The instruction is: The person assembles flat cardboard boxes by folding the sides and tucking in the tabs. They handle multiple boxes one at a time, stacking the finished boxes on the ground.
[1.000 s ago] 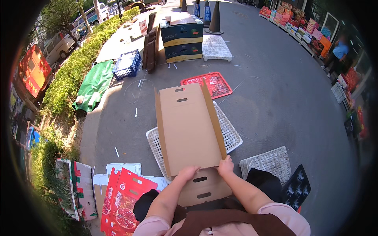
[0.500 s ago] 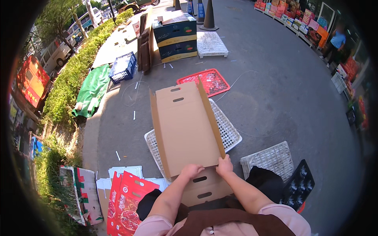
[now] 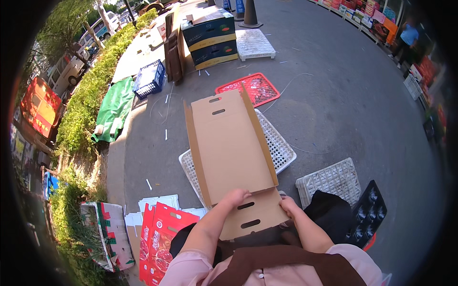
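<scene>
While the brown apron (image 3: 281, 262) and pink sleeves (image 3: 191, 262) filled the lower edge, both bare hands worked at the near end of a part-folded brown corrugated carton blank (image 3: 234, 152). Its near flap (image 3: 267, 209), with two oval handle slots, lay toward the person's body.

Left hand (image 3: 236, 196): at the crease above that flap, fingers curled on the board; whether they gripped it, could not tell. Right hand (image 3: 288, 206): at the flap's right edge, fingers bent there; pinch or mere touch, could not tell.

Left of the knees, a flattened red carton (image 3: 162, 233) with pomegranate print leaned over white carton sheets (image 3: 162, 201). On the right, a black moulded tray (image 3: 369, 214) stood tilted beside upturned white lattice crates (image 3: 329, 181).

The blank stretched away from the person, long side walls raised, second pair of slots at the far end. It rested across a perforated white plastic tray (image 3: 275, 140), which showed on both sides.

Past it, a red plastic basket (image 3: 260, 90) on the asphalt. Farther left, a green sheet (image 3: 114, 112) and blue crate (image 3: 149, 78); farther ahead, two stacked dark-blue-and-yellow cartons (image 3: 212, 45), touching or nearly touching a white plastic pallet (image 3: 255, 44). Behind stood a dark traffic cone (image 3: 250, 16).
</scene>
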`<state>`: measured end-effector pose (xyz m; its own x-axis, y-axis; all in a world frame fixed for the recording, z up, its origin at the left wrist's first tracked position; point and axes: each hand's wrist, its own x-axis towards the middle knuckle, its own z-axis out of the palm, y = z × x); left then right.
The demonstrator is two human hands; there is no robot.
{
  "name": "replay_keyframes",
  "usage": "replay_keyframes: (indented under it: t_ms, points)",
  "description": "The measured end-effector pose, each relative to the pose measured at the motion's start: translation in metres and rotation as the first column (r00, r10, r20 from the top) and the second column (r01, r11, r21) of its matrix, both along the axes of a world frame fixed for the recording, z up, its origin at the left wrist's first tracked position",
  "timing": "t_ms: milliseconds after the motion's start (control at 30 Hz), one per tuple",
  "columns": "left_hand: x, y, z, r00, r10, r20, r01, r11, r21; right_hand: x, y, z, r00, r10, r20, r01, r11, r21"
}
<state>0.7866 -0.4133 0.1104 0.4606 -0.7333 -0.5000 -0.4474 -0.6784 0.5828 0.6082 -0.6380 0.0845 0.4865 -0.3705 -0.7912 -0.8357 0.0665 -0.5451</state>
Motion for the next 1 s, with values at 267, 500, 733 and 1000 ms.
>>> replay_keyframes:
  t_ms: [267, 500, 733, 1000]
  points:
    - [0.005, 0.002, -0.007, 0.993, -0.118, -0.021, 0.117, 0.992, -0.039, 0.027, 0.004, 0.072, 0.857, -0.322, 0.401, 0.168, 0.912, 0.373]
    - [0.007, 0.001, -0.014, 0.987, -0.151, -0.055, 0.148, 0.987, -0.063, 0.039, -0.003, 0.061, 0.725, 0.59, 0.356, -0.105, 0.605, -0.789]
    - [0.0, 0.005, -0.022, 0.991, -0.034, -0.127, 0.016, 0.991, -0.135, 0.057, -0.024, 0.043, 0.634, 0.647, 0.425, -0.223, 0.678, -0.7]
    - [-0.041, 0.032, 0.008, 0.675, 0.582, 0.453, -0.573, 0.801, -0.174, 0.052, -0.02, 0.036, 0.707, 0.655, 0.268, -0.304, 0.623, -0.72]
